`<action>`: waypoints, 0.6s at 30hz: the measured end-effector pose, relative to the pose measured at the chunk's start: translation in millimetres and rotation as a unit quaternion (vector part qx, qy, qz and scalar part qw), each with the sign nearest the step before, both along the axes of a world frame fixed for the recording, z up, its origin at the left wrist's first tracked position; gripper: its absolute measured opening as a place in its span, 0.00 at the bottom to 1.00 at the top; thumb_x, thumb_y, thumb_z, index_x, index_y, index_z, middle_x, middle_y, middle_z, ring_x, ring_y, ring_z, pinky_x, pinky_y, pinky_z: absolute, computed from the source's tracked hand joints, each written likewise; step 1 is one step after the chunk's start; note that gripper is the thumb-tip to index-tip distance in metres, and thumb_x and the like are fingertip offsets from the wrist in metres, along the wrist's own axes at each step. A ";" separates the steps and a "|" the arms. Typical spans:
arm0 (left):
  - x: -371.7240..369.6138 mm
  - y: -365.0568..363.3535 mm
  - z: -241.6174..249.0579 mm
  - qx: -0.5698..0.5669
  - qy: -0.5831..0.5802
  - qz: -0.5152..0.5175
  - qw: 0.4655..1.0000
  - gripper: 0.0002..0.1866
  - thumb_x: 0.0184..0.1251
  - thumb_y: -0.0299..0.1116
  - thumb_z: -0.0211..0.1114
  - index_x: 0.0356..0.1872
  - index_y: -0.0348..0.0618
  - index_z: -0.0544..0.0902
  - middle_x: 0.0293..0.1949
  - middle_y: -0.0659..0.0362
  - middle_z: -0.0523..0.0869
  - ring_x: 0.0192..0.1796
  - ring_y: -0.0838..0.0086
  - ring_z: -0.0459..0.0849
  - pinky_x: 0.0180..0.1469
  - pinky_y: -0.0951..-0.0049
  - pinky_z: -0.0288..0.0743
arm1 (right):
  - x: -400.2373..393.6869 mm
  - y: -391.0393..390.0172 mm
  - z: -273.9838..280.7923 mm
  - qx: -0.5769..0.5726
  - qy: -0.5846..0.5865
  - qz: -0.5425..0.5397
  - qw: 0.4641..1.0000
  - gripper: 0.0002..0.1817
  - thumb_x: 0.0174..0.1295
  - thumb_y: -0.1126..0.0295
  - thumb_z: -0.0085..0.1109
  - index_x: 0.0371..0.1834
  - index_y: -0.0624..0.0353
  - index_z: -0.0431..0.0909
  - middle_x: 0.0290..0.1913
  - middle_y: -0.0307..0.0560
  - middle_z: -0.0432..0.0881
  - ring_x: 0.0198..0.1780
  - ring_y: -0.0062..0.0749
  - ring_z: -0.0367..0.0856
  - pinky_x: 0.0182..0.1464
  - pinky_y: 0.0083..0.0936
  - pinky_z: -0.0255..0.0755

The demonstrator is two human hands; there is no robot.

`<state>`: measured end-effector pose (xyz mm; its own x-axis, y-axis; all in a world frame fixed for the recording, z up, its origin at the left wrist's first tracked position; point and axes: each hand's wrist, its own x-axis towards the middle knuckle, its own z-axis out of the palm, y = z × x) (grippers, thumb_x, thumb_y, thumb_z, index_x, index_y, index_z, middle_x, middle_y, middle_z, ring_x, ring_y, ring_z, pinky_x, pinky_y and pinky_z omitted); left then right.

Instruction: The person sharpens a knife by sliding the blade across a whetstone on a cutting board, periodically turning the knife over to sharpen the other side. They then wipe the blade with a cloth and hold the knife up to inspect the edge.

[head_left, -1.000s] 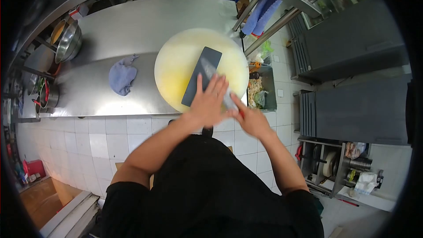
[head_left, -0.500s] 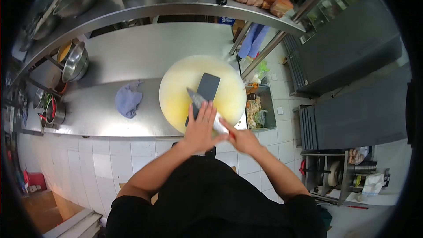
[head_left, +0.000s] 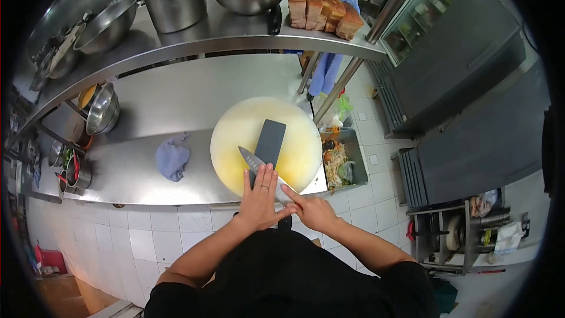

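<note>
A dark grey whetstone [head_left: 272, 137] lies at a slant on a round, pale yellowish cutting board [head_left: 229, 132]. Across the stone rests a kitchen knife [head_left: 251, 158], its pointed blade angled up to the left. My right hand [head_left: 316, 212] is closed round the knife's handle, which it mostly hides, with the index finger stretched along toward the blade. My left hand [head_left: 261, 205] lies flat with straight fingers, the fingertips pressing on the blade over the stone's nearer part. It hides that end of the stone and some of the blade.
A crumpled blue cloth [head_left: 172, 158] lies on the steel counter [head_left: 170, 88]. Overhead, a steel shelf [head_left: 235, 45] bears roasted-looking meat blocks [head_left: 318, 10], a bowl [head_left: 250, 3] and a pot [head_left: 175, 15]. Right of the board sits a bin of food scraps [head_left: 356, 171].
The view has tilted up, showing more of the shelf. Both hands and the knife have shifted slightly toward my body along the stone, blade still across it.
</note>
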<state>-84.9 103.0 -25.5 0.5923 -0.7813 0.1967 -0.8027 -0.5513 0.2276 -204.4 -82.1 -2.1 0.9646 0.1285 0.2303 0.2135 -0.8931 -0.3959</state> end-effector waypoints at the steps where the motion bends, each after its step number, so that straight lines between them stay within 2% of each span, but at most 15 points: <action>1: 0.8 -5.2 0.4 -0.017 0.001 0.006 1.000 0.62 0.69 0.81 0.45 0.80 0.25 0.61 0.84 0.37 0.56 0.87 0.47 0.51 0.81 0.27 0.27 | 7.0 -6.3 7.8 -0.018 0.155 -0.038 0.987 0.32 0.77 0.51 0.55 0.84 0.28 0.62 0.48 0.63 0.89 0.45 0.64 0.90 0.52 0.56 0.83; 2: 0.3 -8.1 -2.3 -0.032 0.005 0.010 0.999 0.63 0.68 0.82 0.45 0.80 0.24 0.62 0.83 0.36 0.57 0.87 0.46 0.52 0.81 0.26 0.28 | 23.5 -10.8 30.8 -0.032 0.309 -0.076 0.948 0.32 0.77 0.50 0.55 0.84 0.26 0.63 0.44 0.61 0.90 0.43 0.63 0.90 0.51 0.56 0.83; 3: 26.3 -23.4 -2.8 -0.002 -0.031 0.019 0.999 0.63 0.69 0.82 0.42 0.81 0.26 0.59 0.85 0.38 0.54 0.88 0.48 0.49 0.81 0.28 0.26 | 44.9 -20.3 27.7 -0.031 0.260 -0.092 0.961 0.31 0.77 0.49 0.54 0.83 0.26 0.63 0.41 0.60 0.90 0.41 0.63 0.90 0.50 0.56 0.83; 4: 56.0 -42.3 8.1 0.029 -0.002 0.034 0.999 0.60 0.71 0.80 0.41 0.82 0.28 0.56 0.86 0.41 0.52 0.88 0.50 0.47 0.81 0.28 0.24 | 70.8 -30.1 19.2 -0.031 0.209 -0.107 0.971 0.31 0.78 0.49 0.53 0.83 0.25 0.63 0.38 0.59 0.90 0.40 0.63 0.90 0.49 0.56 0.83; 7: 127.9 -92.0 37.3 0.103 0.098 0.073 0.987 0.55 0.75 0.76 0.37 0.85 0.35 0.51 0.88 0.49 0.48 0.89 0.54 0.41 0.82 0.31 0.20 | 133.4 -36.8 -1.4 -0.012 0.174 -0.168 0.970 0.29 0.78 0.49 0.50 0.82 0.27 0.64 0.39 0.60 0.90 0.41 0.63 0.89 0.48 0.56 0.83; 10: 134.0 -97.4 48.6 0.131 0.120 0.054 0.983 0.54 0.76 0.75 0.36 0.85 0.35 0.51 0.88 0.51 0.48 0.89 0.54 0.41 0.82 0.31 0.20 | 136.0 -32.2 -13.4 0.042 0.135 -0.222 0.965 0.28 0.78 0.49 0.49 0.81 0.29 0.65 0.39 0.62 0.90 0.42 0.64 0.89 0.48 0.57 0.83; 12: 97.8 -71.4 26.5 0.096 0.046 0.030 0.994 0.56 0.75 0.75 0.39 0.84 0.31 0.54 0.87 0.45 0.51 0.89 0.53 0.43 0.82 0.30 0.22 | 101.1 -20.8 -18.6 0.034 0.182 -0.187 0.965 0.29 0.80 0.49 0.47 0.83 0.28 0.63 0.43 0.62 0.90 0.43 0.66 0.88 0.51 0.56 0.83; 13: 72.6 -50.7 5.9 0.065 -0.012 0.009 0.998 0.57 0.74 0.76 0.41 0.83 0.29 0.56 0.86 0.43 0.53 0.89 0.51 0.44 0.82 0.30 0.23 | 73.7 -14.6 -11.5 0.049 0.197 -0.158 0.966 0.29 0.79 0.49 0.47 0.83 0.26 0.62 0.42 0.62 0.90 0.42 0.65 0.89 0.49 0.56 0.83; 15: 8.5 -8.2 -4.1 0.008 -0.036 -0.026 0.999 0.58 0.72 0.77 0.45 0.80 0.24 0.61 0.84 0.38 0.56 0.88 0.49 0.48 0.81 0.28 0.27 | 8.3 -9.1 2.0 0.040 0.217 -0.087 0.971 0.31 0.79 0.49 0.50 0.84 0.24 0.61 0.39 0.62 0.89 0.38 0.63 0.89 0.46 0.55 0.84; 16: -9.8 -0.4 3.4 0.009 -0.041 -0.034 0.999 0.58 0.72 0.77 0.45 0.80 0.24 0.61 0.84 0.38 0.56 0.88 0.49 0.48 0.81 0.28 0.27 | -11.2 -11.7 3.4 0.014 0.223 -0.043 0.974 0.31 0.78 0.48 0.51 0.84 0.23 0.61 0.35 0.62 0.89 0.36 0.61 0.90 0.43 0.55 0.84; 18: -40.6 4.8 18.0 0.013 0.028 -0.029 0.999 0.58 0.72 0.77 0.47 0.77 0.22 0.65 0.83 0.37 0.59 0.87 0.47 0.51 0.81 0.27 0.29 | -11.1 -24.8 4.2 -0.012 0.221 -0.045 0.974 0.32 0.78 0.47 0.51 0.84 0.21 0.60 0.35 0.60 0.89 0.34 0.60 0.90 0.42 0.54 0.84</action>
<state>-125.5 107.8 -7.5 0.5547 -0.8193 0.1448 -0.8204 -0.5097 0.2590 -215.4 -107.0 2.1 0.9766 0.0389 -0.2114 -0.0526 -0.9104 -0.4105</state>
